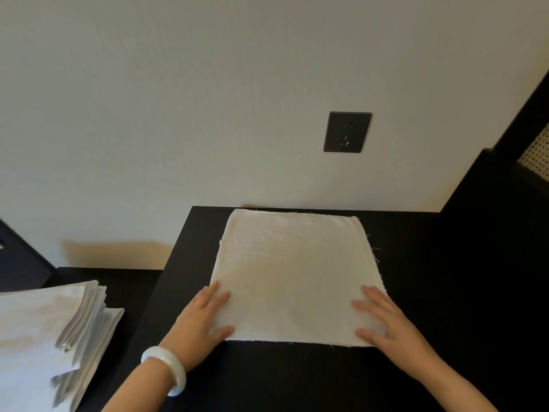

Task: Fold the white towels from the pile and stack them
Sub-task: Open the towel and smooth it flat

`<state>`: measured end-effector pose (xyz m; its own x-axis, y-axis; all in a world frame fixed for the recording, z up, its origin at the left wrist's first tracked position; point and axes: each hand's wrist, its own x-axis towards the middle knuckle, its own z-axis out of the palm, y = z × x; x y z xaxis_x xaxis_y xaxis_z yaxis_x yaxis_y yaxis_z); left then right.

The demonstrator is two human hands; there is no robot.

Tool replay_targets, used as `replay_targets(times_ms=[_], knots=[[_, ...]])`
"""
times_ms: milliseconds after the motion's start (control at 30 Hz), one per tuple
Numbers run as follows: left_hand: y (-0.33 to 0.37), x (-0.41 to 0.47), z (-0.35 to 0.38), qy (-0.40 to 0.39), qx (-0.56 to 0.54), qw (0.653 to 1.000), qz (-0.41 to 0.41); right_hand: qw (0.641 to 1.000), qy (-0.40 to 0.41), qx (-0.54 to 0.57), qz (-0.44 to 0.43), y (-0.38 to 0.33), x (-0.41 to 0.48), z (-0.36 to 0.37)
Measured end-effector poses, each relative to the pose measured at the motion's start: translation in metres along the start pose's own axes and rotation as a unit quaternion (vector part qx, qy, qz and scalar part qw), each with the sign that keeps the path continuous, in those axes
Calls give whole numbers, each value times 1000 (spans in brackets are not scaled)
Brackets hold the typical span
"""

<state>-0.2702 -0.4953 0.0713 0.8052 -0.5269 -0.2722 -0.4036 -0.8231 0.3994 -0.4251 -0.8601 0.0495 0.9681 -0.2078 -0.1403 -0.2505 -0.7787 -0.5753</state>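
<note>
On the black table (416, 292), against the wall, your white towel (294, 272) lies flat and folded square. Your left hand (202, 319) and right hand (383, 318) rest on its near corners, fingers spread and straight. Beside your left wrist's white bangle (166, 367), the pile of towels (50, 328) sits lower.

pale wall (178, 99) fills upper half. dark socket plate (347, 132) at 1 o'clock. black tabletop (416, 292) centre to 5 o'clock. lower black surface (130, 286) at 8 o'clock. dark cabinet (505, 197), perforated panel (538, 156) at 3 o'clock.
</note>
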Motion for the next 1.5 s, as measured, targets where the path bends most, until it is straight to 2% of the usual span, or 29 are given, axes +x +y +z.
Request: replay_targets(times_ms=[100,233,333,400,433,500,600,667,733,800,900,933,1000,1100,1233,1367,1500], knots=[[-3,-14,-5,5,-1,999,51,999,-19,-7,-50,5,-10,0],[-4,-18,-9,54,-21,996,75,997,63,22,-42,2,-13,2],[-7,-18,-10,86,13,991,100,992,103,-59,-51,1,-13,2],[-7,-18,-14,76,42,990,111,986,104,-122,-50,-3,-10,-4],[-6,-18,-18,57,52,991,113,988,78,-131,-28,-8,-9,-12],[-4,-18,-32,-16,45,994,100,993,-42,-109,30,-22,-5,-38],[3,-19,-62,-157,5,986,54,968,-229,-56,83,-43,0,-79],[6,-16,-83,-206,-8,977,51,948,-302,-33,92,-55,6,-99],[11,-9,-103,-236,-40,969,58,940,-327,-9,99,-62,19,-114],[15,3,-116,-236,-70,968,56,948,-297,21,113,-64,35,-121],[15,34,-113,-142,-102,985,16,974,-134,103,149,-54,62,-107],[13,45,-105,-104,-118,987,-10,975,-79,123,168,-48,69,-97],[9,62,-86,-63,-138,986,-62,968,-23,135,210,-39,79,-76],[5,75,-58,-14,-120,987,-103,961,14,134,240,-27,86,-52],[5,83,-38,67,-161,975,-137,965,58,83,243,-27,88,-39],[5,82,-34,105,-191,968,-127,976,41,37,209,-29,86,-42],[6,88,-46,170,-201,958,-111,977,116,66,166,-38,90,-59]])
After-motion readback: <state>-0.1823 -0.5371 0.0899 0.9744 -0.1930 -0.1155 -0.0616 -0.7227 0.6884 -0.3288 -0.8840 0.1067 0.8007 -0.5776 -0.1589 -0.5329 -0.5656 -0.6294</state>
